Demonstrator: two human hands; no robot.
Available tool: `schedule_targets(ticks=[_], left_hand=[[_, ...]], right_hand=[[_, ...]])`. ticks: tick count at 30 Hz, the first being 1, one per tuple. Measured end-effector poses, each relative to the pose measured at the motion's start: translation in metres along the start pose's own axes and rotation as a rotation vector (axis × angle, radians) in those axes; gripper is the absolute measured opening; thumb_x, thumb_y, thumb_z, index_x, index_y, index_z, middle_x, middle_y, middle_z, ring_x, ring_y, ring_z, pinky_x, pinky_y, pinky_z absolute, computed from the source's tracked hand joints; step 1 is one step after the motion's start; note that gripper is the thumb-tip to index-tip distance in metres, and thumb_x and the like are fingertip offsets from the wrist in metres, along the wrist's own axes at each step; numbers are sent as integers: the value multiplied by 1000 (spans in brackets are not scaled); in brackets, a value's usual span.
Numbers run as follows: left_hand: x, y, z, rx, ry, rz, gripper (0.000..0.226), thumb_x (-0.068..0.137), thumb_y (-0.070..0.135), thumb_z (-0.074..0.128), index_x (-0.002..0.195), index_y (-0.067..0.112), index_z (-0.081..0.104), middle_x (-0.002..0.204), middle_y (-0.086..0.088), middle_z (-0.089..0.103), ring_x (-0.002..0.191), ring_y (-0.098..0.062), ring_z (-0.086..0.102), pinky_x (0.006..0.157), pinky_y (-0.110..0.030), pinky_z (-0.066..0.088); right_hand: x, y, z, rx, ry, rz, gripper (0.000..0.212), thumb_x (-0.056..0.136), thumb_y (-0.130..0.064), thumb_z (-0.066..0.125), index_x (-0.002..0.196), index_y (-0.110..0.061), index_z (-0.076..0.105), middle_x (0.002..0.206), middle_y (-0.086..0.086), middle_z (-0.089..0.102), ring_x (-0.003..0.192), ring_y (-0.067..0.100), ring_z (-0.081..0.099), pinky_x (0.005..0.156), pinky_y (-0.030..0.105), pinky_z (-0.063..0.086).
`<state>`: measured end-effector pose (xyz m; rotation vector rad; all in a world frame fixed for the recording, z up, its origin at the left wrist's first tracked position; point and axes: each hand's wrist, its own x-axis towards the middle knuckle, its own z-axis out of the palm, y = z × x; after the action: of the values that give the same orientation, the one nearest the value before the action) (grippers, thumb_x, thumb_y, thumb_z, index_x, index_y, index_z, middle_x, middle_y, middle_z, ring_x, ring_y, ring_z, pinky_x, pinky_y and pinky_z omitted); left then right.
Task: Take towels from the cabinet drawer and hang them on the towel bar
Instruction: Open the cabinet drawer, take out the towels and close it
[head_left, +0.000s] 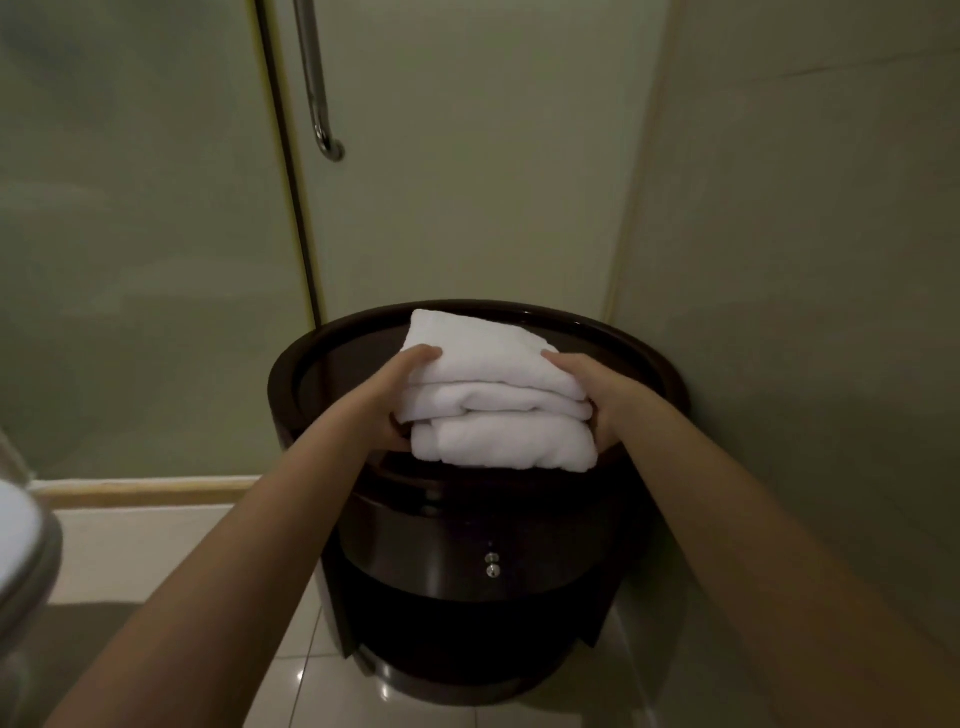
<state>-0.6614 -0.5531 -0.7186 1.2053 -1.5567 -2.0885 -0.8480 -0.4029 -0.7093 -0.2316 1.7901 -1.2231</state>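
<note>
A stack of folded white towels (498, 395) sits on top of a round dark-brown cabinet (467, 545) in the corner. My left hand (400, 395) grips the stack's left side, fingers over the top and thumb under. My right hand (587, 395) grips its right side the same way. The cabinet's drawer front with two small metal knobs (492, 565) looks closed. A vertical metal bar (317, 78) is fixed to the frosted glass door behind the cabinet.
Frosted glass panels (130, 234) stand to the left and a plain wall (805, 260) to the right. A white toilet edge (21, 551) shows at the lower left. Pale glossy floor tiles (291, 675) lie in front of the cabinet.
</note>
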Motion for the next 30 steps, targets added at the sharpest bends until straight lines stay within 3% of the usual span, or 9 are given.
schedule_targets(ticks=[2,6,10,14,19,22,25,30], left_hand=[[0,0,0,-34,1,-5,71,51,51,78,112,20,57,105,-12,70,93,-34,67,77,-53,54],[-4,-2,1,-70,-20,8,57,61,43,73,110,20,56,108,-12,67,96,-33,66,79,-53,53],[-10,-6,-3,-113,-30,49,52,66,37,69,112,19,56,107,-12,67,95,-32,66,75,-51,54],[-25,-2,-8,-152,-46,83,47,69,35,67,112,18,57,105,-11,68,95,-32,66,81,-53,52],[-45,7,-23,-196,-74,185,51,61,34,72,109,18,63,88,-8,74,84,-30,71,77,-53,54],[-61,15,-35,-227,-87,224,56,57,35,73,109,17,64,88,-8,74,81,-29,71,71,-48,55],[-77,28,-44,-232,-106,243,48,58,36,73,102,17,65,79,-6,71,71,-26,71,59,-40,53],[-114,65,-54,-203,-126,284,43,66,38,70,103,16,65,76,-5,71,68,-22,70,56,-34,53]], right_hand=[[1,1,1,34,-40,17,67,68,-58,74,118,-14,67,114,12,69,109,33,61,101,46,44],[2,4,1,95,-92,2,56,68,-49,77,111,-14,72,108,10,72,104,31,66,97,42,48],[-1,8,6,193,-93,-35,56,65,-43,81,112,-15,71,107,11,72,99,31,68,79,38,55],[-10,6,16,255,-119,-120,51,70,-39,78,114,-15,70,105,12,73,92,31,69,67,36,56],[-31,-3,28,252,-155,-254,48,72,-38,76,114,-14,71,106,13,72,97,31,69,74,37,55],[-45,-10,36,244,-159,-332,53,68,-39,78,114,-15,71,106,13,73,99,31,69,77,37,54],[-56,-19,44,264,-175,-356,67,56,-41,84,117,-17,69,111,13,71,104,33,67,86,42,52],[-87,-46,54,258,-188,-373,67,54,-45,83,115,-20,70,110,11,72,103,32,67,86,43,52]])
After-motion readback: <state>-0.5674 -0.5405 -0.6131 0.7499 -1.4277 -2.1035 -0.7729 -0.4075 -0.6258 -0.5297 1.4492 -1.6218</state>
